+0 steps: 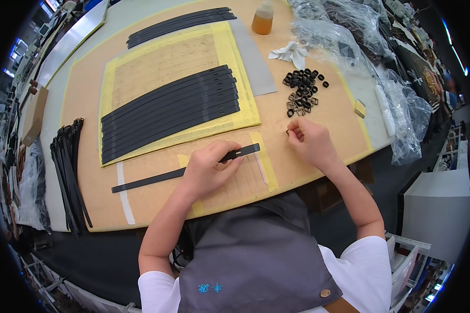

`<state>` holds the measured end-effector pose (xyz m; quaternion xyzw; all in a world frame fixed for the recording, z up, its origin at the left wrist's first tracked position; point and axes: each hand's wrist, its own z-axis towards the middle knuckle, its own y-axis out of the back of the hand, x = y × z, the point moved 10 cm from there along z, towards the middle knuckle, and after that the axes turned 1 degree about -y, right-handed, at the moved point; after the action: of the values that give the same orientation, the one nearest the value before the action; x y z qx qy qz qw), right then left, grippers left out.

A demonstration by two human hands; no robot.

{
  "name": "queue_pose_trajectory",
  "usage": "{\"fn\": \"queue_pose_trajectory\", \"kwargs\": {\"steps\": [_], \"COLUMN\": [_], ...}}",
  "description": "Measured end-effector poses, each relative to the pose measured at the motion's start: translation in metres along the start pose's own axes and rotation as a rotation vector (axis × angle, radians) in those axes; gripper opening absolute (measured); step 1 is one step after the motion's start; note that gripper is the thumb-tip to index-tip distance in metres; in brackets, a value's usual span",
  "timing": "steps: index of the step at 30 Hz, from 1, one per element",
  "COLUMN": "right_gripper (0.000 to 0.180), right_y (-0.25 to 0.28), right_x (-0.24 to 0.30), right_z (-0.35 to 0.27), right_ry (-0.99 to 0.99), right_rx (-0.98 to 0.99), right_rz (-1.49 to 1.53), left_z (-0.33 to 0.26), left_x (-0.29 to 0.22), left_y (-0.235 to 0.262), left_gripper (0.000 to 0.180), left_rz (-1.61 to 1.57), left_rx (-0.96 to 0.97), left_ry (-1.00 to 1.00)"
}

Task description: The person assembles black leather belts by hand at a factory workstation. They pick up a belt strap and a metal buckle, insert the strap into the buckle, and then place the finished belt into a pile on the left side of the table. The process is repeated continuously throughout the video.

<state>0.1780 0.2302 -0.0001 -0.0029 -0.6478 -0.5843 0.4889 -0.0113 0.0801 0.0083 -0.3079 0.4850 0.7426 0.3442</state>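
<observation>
My left hand [208, 168] is closed on a long black belt strap [150, 181] near its right end, where a short slot shows. The rest of the strap runs leftward along the near part of the table. To the right of the strap's end, my right hand [310, 142] pinches a small dark piece between thumb and fingertips. It looks like one of the black belt loops, but the fingers mostly cover it. Just beyond that hand lies a heap of black belt loops [302, 78], with several metal buckles [301, 104] at its near side.
Black straps [172, 112] lie side by side on a yellow-edged board [181, 136]; more straps [180, 26] lie behind. A strap bundle [68, 175] hangs over the left edge. An amber-liquid bottle [262, 18], white cloth [290, 53], yellow block [360, 108] and clear plastic [329, 39] are around.
</observation>
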Motion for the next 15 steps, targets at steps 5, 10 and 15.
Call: {"fn": "queue_pose_trajectory", "kwargs": {"steps": [5, 10, 15], "right_gripper": [0.014, 0.012, 0.012], "right_y": [-0.002, 0.027, 0.017], "right_x": [-0.032, -0.031, -0.006], "right_z": [-0.010, -0.013, -0.012], "right_ry": [-0.351, -0.260, -0.030], "right_rx": [0.138, 0.049, 0.193], "right_rz": [0.236, 0.152, 0.003], "left_z": [-0.002, -0.002, -0.002], "left_x": [0.004, 0.003, 0.001], "left_y": [0.000, 0.001, -0.002], "left_gripper": [0.021, 0.020, 0.019], "left_rz": [-0.021, -0.013, -0.022], "left_rx": [0.024, 0.018, 0.023], "left_ry": [0.081, 0.071, 0.048]}}
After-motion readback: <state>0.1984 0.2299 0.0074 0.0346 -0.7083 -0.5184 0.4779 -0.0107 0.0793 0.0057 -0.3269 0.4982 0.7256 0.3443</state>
